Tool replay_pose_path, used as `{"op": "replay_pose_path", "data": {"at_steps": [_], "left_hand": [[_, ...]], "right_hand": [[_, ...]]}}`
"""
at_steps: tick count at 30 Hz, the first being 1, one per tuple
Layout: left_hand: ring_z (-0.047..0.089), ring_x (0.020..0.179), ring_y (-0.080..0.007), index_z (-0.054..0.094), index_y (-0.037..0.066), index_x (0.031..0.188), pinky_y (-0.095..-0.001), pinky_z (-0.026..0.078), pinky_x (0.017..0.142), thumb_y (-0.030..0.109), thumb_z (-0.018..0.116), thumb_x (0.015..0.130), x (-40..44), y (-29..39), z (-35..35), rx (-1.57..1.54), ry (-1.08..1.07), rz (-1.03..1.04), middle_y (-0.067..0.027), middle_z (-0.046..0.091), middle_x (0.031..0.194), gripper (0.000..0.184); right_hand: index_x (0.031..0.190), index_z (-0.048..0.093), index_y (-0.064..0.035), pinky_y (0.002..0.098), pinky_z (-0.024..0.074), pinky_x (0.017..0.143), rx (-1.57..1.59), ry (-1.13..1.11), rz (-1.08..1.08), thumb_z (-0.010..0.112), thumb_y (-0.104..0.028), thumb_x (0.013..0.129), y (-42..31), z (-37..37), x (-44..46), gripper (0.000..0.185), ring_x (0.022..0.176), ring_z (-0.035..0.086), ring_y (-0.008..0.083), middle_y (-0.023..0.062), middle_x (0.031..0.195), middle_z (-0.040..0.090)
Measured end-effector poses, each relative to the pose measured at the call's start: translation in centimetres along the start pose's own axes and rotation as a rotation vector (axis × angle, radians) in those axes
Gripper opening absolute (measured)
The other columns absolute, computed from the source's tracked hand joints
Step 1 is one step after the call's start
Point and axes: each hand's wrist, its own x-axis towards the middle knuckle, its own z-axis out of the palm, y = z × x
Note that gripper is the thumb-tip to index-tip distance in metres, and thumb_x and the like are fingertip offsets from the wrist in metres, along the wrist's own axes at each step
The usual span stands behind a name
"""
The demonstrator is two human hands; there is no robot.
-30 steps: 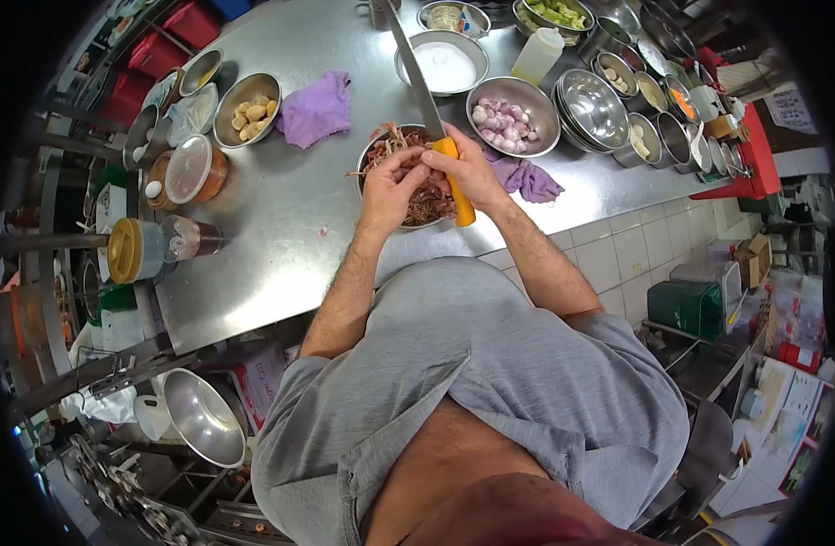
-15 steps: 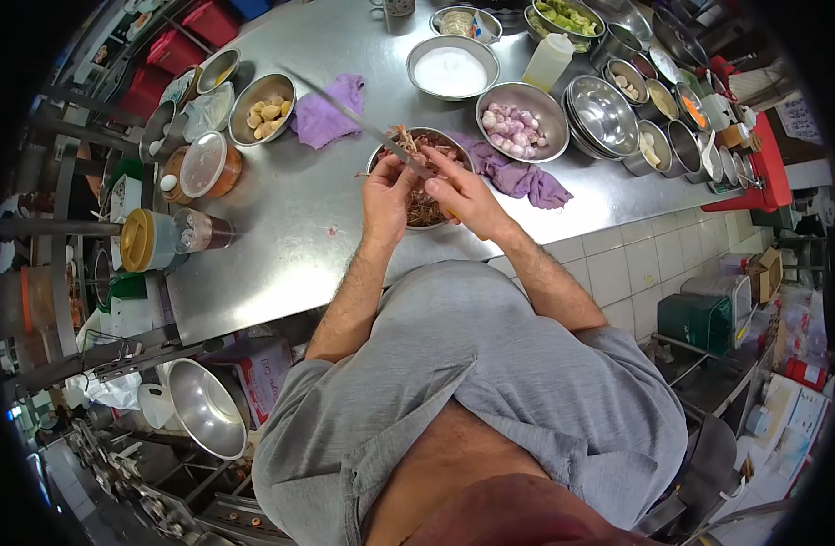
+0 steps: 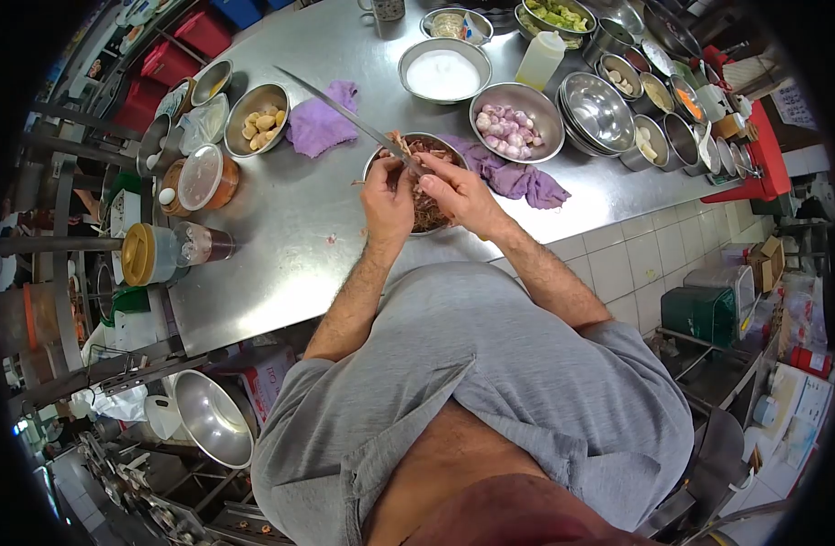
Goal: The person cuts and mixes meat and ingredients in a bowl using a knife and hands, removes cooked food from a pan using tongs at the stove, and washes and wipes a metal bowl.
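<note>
My right hand [image 3: 465,196] is closed round a knife [image 3: 349,116], whose long thin blade slants up to the left, past my left hand. My left hand [image 3: 388,202] has its fingers bent in a pinch beside the blade, against a reddish stringy piece I cannot identify. Both hands are close together over a metal bowl [image 3: 366,164] of reddish-brown, root-like bits, and they partly hide it. Just right of this bowl lies a crumpled purple cloth [image 3: 531,186]. Behind it stands a bowl of purple-skinned garlic [image 3: 508,132].
A bowl of peeled yellowish pieces [image 3: 261,127] and another purple cloth [image 3: 324,127] lie left. At the back stand a bowl of white powder [image 3: 443,75] and a squeeze bottle [image 3: 540,60]. Stacked metal bowls [image 3: 599,111] stand right; lidded tubs [image 3: 149,255] line the left edge.
Both hands stay over the bowl, with small shifts of the fingers and knife. The whole view has moved slightly.
</note>
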Motion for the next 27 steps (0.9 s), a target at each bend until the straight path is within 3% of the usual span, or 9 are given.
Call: {"op": "replay_pose_path", "data": {"at_steps": [4,6,10,12,13,16,20,22,27], "left_hand": [[0.061,0.077,-0.0214,0.056,-0.002,0.091,-0.0302,0.048,0.069,0.000,0.061,0.080,-0.2,-0.1,0.6,0.036,0.064,0.097,-0.0117,0.061,0.083,0.012],[0.061,0.077,-0.0243,0.056,0.000,0.090,-0.0323,0.048,0.068,-0.001,0.062,0.078,-0.3,0.4,0.5,0.167,0.084,0.210,-0.0128,0.060,0.081,0.013],[0.061,0.078,-0.0204,0.056,-0.001,0.090,-0.0310,0.048,0.068,-0.001,0.061,0.081,-0.1,-0.1,0.1,0.125,0.034,0.167,-0.0108,0.062,0.086,0.010],[0.060,0.078,-0.0159,0.058,-0.003,0.094,-0.0285,0.049,0.070,0.001,0.058,0.085,0.0,0.3,0.0,-0.386,-0.082,-0.177,-0.0079,0.062,0.092,0.009],[0.060,0.078,-0.0159,0.058,-0.003,0.094,-0.0285,0.049,0.070,0.001,0.058,0.085,0.1,0.0,-0.2,-0.388,-0.088,-0.178,-0.0079,0.062,0.092,0.009],[0.058,0.088,-0.0131,0.055,-0.004,0.109,-0.0267,0.048,0.080,0.004,0.054,0.089,0.2,-1.0,-0.9,-0.699,-0.240,-0.347,-0.0072,0.060,0.099,0.021],[0.057,0.092,-0.0146,0.052,-0.003,0.117,-0.0280,0.048,0.082,0.006,0.054,0.090,0.2,0.0,0.1,-0.718,-0.168,-0.442,-0.0072,0.059,0.103,0.029],[0.057,0.093,-0.0148,0.051,-0.004,0.118,-0.0280,0.048,0.082,0.006,0.054,0.090,0.2,0.5,0.3,-0.659,-0.142,-0.461,-0.0073,0.059,0.104,0.030],[0.057,0.093,-0.0146,0.056,-0.005,0.111,-0.0277,0.049,0.082,0.003,0.057,0.087,0.1,1.1,0.4,-0.669,-0.001,-0.428,-0.0081,0.059,0.103,0.025]], "right_hand": [[0.126,0.049,-0.0031,0.0239,0.0379,0.054,0.015,0.033,0.071,0.053,-0.040,0.089,-0.9,0.2,-0.1,0.052,0.059,0.044,0.0085,0.0012,0.063,0.049],[0.126,0.050,-0.0036,0.0231,0.0368,0.052,-0.022,0.036,0.023,0.053,-0.039,0.089,-0.4,0.2,0.1,0.051,0.057,0.045,0.0078,0.0010,0.064,0.051],[0.127,0.049,-0.0046,0.0229,0.0350,0.046,0.082,0.002,0.101,0.051,-0.039,0.090,-0.5,-0.1,-0.2,0.050,0.052,0.043,0.0068,-0.0001,0.061,0.047],[0.117,0.055,-0.0049,0.0234,0.0337,0.040,0.369,-0.039,0.190,0.049,-0.039,0.092,-0.4,-0.5,-0.2,0.043,0.046,0.042,0.0073,0.0002,0.057,0.045],[0.103,0.056,-0.0064,0.0242,0.0341,0.036,0.570,-0.091,0.314,0.046,-0.039,0.092,0.0,-1.2,-0.1,0.036,0.042,0.042,0.0093,0.0009,0.053,0.044],[0.090,0.053,-0.0075,0.0240,0.0337,0.036,0.754,-0.119,0.321,0.046,-0.040,0.092,0.7,-1.5,-0.2,0.033,0.040,0.042,0.0101,0.0025,0.053,0.045],[0.102,0.057,-0.0065,0.0232,0.0337,0.036,0.586,0.009,0.329,0.046,-0.040,0.093,0.1,-0.5,-0.2,0.037,0.041,0.042,0.0088,0.0014,0.053,0.044],[0.118,0.055,-0.0071,0.0222,0.0335,0.037,0.355,0.047,0.191,0.045,-0.040,0.093,-0.3,0.2,-0.3,0.042,0.043,0.042,0.0073,0.0001,0.054,0.043],[0.129,0.048,-0.0095,0.0215,0.0331,0.037,0.351,0.011,0.206,0.045,-0.039,0.093,-1.0,0.2,-0.6,0.046,0.043,0.041,0.0064,-0.0011,0.055,0.043]]}}
